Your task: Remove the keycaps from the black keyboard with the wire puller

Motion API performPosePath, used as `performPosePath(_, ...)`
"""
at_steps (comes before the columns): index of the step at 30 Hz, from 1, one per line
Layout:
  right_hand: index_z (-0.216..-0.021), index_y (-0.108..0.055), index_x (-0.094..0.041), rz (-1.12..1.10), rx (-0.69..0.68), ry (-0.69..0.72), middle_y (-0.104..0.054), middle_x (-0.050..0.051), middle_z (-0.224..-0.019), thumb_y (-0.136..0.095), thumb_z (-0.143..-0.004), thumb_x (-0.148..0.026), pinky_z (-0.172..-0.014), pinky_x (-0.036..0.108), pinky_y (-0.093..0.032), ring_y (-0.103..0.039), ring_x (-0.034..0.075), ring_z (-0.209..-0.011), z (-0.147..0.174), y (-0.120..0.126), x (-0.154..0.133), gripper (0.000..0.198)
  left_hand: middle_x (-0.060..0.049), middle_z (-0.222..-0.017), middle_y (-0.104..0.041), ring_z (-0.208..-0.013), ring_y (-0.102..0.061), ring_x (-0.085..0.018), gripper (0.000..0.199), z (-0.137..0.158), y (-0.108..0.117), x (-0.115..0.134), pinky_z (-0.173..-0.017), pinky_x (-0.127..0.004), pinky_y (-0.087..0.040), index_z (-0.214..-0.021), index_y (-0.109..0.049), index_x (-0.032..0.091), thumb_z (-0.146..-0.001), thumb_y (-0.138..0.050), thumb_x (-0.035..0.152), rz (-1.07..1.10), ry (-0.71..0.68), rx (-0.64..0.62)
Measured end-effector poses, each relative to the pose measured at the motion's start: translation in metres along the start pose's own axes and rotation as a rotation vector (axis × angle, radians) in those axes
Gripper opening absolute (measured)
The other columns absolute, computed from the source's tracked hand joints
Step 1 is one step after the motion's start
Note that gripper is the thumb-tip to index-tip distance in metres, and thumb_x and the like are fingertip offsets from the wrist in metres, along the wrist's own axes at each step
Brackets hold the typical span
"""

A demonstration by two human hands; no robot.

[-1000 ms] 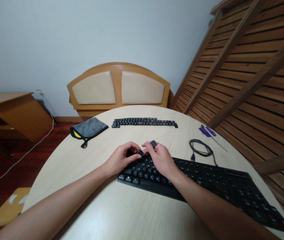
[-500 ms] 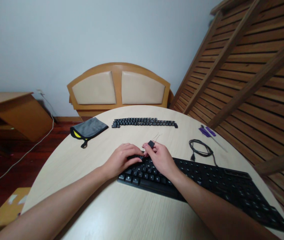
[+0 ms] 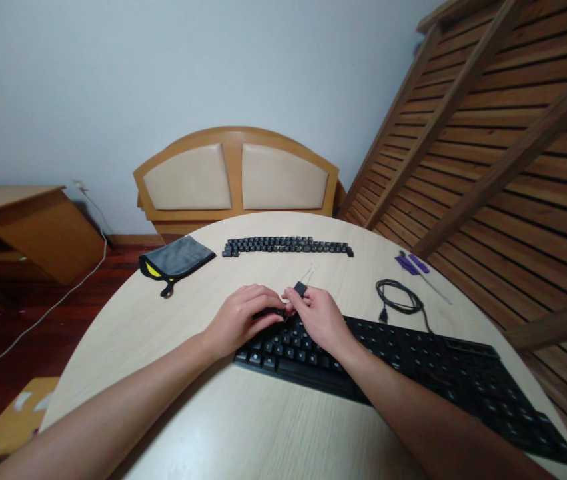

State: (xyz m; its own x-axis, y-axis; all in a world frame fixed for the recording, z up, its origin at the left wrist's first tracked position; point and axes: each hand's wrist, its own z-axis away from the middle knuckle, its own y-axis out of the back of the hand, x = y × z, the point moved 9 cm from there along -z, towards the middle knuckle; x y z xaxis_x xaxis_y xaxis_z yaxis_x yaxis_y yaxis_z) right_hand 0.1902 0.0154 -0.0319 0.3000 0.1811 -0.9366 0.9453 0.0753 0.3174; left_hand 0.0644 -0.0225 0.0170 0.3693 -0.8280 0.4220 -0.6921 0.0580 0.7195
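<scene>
A black keyboard (image 3: pixel 308 367) lies slanted on the table, many of its keys still in place. My right hand (image 3: pixel 320 317) is closed on a keycap puller (image 3: pixel 301 289), whose black handle sticks up between thumb and fingers. One pair of its thin wires points away, and its other end goes down toward my left fingertips. Over the keyboard's far left corner rests my left hand (image 3: pixel 243 317), fingers curled and thumb and fingertips nearly together; what they pinch is hidden. Farther back stand rows of loose black keycaps (image 3: pixel 283 245).
A grey cloth with yellow lining (image 3: pixel 178 259) lies at the left. On the right are a coiled black cable (image 3: pixel 398 297), purple pieces (image 3: pixel 413 263) and a thin rod-like tool (image 3: pixel 436 289). Wooden slats (image 3: pixel 513 167) lean beside the round table (image 3: pixel 163 393).
Both hands stay almost in place at the keyboard's left end. The puller and the right fingers have shifted very slightly; the whole view has moved a little.
</scene>
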Motion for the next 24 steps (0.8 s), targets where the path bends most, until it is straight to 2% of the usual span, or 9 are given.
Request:
performPosePath(3, -0.080, -0.070, -0.015, 0.019, -0.013, -0.001, -0.074, 0.006, -0.071, -0.052, -0.092, -0.045, -0.069, 0.029, -0.052, -0.070, 0.020, -0.068, -0.001, -0.003, 0.001, 0.037, -0.007, -0.101, -0.067, -0.092, -0.061, -0.018, 0.018, -0.006, 0.019, -0.021, -0.083, -0.034, -0.049, -0.110, -0.062, 0.020, -0.093, -0.060, 0.026, -0.024, 0.111, 0.134)
performPosePath(5, -0.081, -0.070, -0.016, 0.028, -0.016, -0.006, -0.074, 0.006, -0.071, -0.052, -0.092, -0.046, -0.069, 0.029, -0.052, -0.070, 0.019, -0.069, -0.001, -0.004, 0.001, 0.037, -0.006, -0.098, -0.068, -0.088, -0.061, -0.018, 0.017, -0.014, 0.034, -0.042, -0.083, -0.034, -0.049, -0.106, -0.065, 0.020, -0.092, -0.062, 0.028, -0.115, 0.167, 0.208)
performPosePath(9, -0.079, -0.069, -0.016, 0.031, -0.019, -0.028, -0.074, 0.005, -0.072, -0.052, -0.091, -0.047, -0.070, 0.029, -0.052, -0.070, 0.020, -0.070, 0.000, -0.006, 0.002, 0.038, -0.004, -0.099, -0.072, -0.091, -0.063, -0.021, 0.018, -0.035, 0.051, -0.097, -0.082, -0.034, -0.050, -0.103, -0.069, 0.023, -0.089, -0.065, 0.033, -0.411, 0.297, 0.187)
performPosePath(14, -0.080, -0.069, -0.016, 0.036, -0.020, -0.036, -0.074, 0.005, -0.070, -0.052, -0.091, -0.047, -0.070, 0.029, -0.052, -0.070, 0.020, -0.070, 0.000, -0.007, 0.002, 0.037, -0.008, -0.099, -0.073, -0.097, -0.059, -0.028, 0.018, -0.039, 0.052, -0.152, -0.085, -0.039, -0.047, -0.101, -0.073, 0.021, -0.088, -0.064, 0.029, -0.531, 0.375, 0.222)
performPosePath(18, -0.081, -0.069, -0.017, 0.046, -0.026, -0.034, -0.074, 0.004, -0.070, -0.052, -0.092, -0.046, -0.071, 0.029, -0.051, -0.071, 0.020, -0.071, 0.002, -0.006, -0.001, 0.036, -0.007, -0.106, -0.070, -0.102, -0.056, -0.028, 0.017, -0.028, 0.044, -0.173, -0.091, -0.041, -0.044, -0.098, -0.075, 0.023, -0.086, -0.066, 0.030, -0.581, 0.408, 0.227)
performPosePath(24, -0.079, -0.069, -0.016, 0.056, -0.030, -0.034, -0.074, 0.004, -0.072, -0.052, -0.092, -0.045, -0.074, 0.029, -0.051, -0.071, 0.020, -0.074, 0.005, -0.004, -0.005, 0.036, -0.007, -0.107, -0.067, -0.104, -0.052, -0.030, 0.014, -0.018, 0.046, -0.188, -0.089, -0.040, -0.044, -0.093, -0.077, 0.025, -0.082, -0.070, 0.031, -0.630, 0.447, 0.211)
